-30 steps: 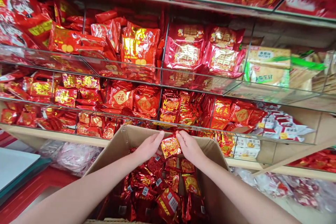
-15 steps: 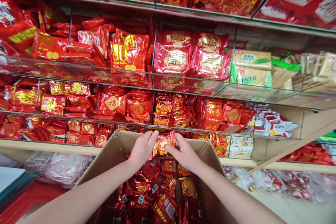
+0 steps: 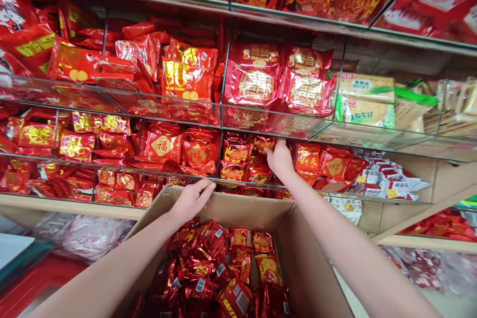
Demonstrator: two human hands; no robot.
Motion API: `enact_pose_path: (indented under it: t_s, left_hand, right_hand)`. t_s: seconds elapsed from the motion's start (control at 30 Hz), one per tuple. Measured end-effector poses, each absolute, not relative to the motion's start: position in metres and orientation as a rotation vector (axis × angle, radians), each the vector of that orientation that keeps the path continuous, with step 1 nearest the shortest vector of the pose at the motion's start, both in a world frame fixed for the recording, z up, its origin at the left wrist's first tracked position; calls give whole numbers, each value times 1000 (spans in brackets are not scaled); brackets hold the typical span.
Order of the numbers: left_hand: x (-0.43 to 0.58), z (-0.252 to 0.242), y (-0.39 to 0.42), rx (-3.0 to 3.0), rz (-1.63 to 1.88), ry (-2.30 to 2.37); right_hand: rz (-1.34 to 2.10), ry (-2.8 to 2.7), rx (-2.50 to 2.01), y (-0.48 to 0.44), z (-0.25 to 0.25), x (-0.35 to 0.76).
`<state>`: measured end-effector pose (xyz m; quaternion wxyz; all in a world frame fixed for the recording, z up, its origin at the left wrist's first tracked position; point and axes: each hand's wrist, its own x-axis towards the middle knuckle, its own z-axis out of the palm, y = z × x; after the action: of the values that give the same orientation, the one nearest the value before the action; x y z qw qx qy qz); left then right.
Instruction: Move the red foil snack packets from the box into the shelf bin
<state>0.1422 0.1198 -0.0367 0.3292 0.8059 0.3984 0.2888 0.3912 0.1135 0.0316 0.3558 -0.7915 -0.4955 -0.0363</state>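
A brown cardboard box (image 3: 301, 263) in front of me holds several small red foil snack packets (image 3: 223, 268). My left hand (image 3: 192, 199) rests on the box's far rim, fingers together and flat, holding nothing. My right hand (image 3: 278, 158) reaches up into a glass bin on the shelf and closes on a small red and gold packet (image 3: 264, 144), set among stacked packets of the same kind (image 3: 238, 156).
Glass-fronted shelf bins (image 3: 208, 119) full of red and gold packets run across the view. Pale biscuit packs (image 3: 367, 99) and white boxes (image 3: 387, 179) sit to the right. Plastic bags (image 3: 93, 233) lie under the wooden shelf. A red surface (image 3: 40, 273) is at lower left.
Both hands held one packet over the box. Now my right hand has lifted it up into the shelf bin, and my left hand has let go and dropped to the box rim.
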Motion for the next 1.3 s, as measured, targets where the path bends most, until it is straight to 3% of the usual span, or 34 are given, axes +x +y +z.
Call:
enact_pose_path:
  t_s: [0.2, 0.5, 1.0, 1.2, 1.3]
  left_hand:
    - [144, -42, 125, 2199, 697, 1088]
    - [148, -49, 131, 2236, 736, 1109]
    - [146, -50, 132, 2216, 737, 1075]
    - [147, -52, 133, 2169, 736, 1059]
    - [147, -52, 133, 2186, 754, 1057]
  right_hand:
    - [-167, -1477, -2152, 152, 31, 396]
    - [-654, -1762, -2165, 148, 21, 397]
    - [-473, -1808, -2216, 151, 27, 405]
    - [-546, -1846, -1830, 101, 41, 402]
    - [-216, -2114, -1545, 60, 31, 381]
